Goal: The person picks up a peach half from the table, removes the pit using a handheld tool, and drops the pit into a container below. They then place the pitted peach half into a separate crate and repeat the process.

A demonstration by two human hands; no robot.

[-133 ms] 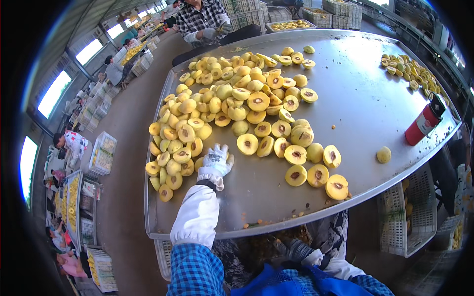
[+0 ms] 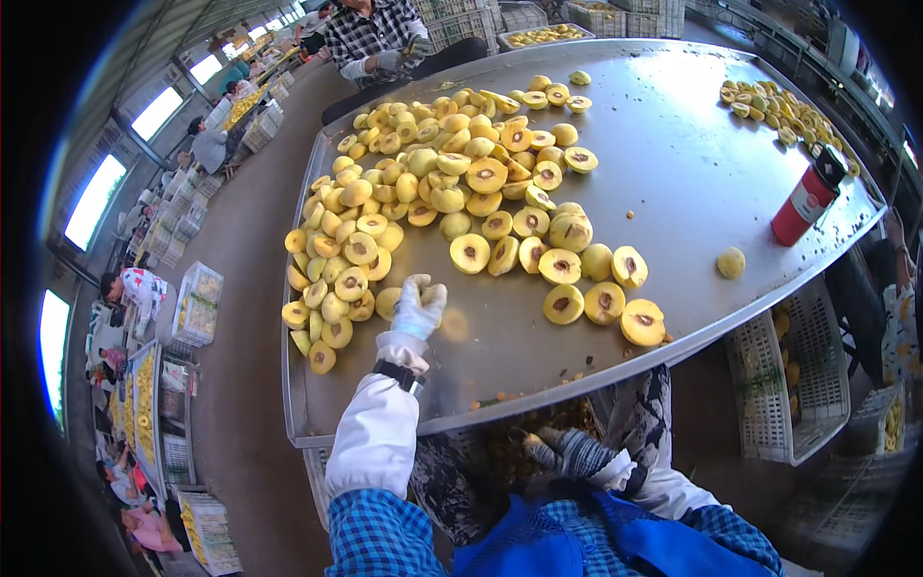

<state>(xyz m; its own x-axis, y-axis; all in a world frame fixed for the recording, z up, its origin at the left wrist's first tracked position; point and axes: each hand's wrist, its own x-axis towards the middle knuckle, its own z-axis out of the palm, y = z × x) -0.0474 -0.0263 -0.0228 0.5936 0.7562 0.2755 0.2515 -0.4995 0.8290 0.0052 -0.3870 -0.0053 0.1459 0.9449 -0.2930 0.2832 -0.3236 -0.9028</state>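
Note:
A heap of halved yellow peaches [image 2: 423, 159], many cut side up with brown pits or pit hollows, covers the left part of a metal table [image 2: 663, 173]. At the heap's near edge, over the bare metal, is my left hand [image 2: 420, 306] in a whitish glove, its fingers curled. Beside it shows a blurred yellowish patch; what the fingers hold, if anything, is hidden. Below the table's front edge, above my lap, my right hand [image 2: 577, 452] wears a grey striped glove. Its fingers are closed, and a small tan tip shows at them, too small to name.
A red flask [image 2: 806, 202] stands at the table's right, near a single peach [image 2: 731, 263] and a second pile of peach halves [image 2: 784, 111]. White plastic crates [image 2: 793, 375] sit below right. Across the table, a person in a checked shirt [image 2: 370, 43] handles something small.
My left hand's fingers have curled, and the blurred yellowish patch now shows beside them. My right hand has come up slightly, its tan tip clearer. The whole view has shifted a little.

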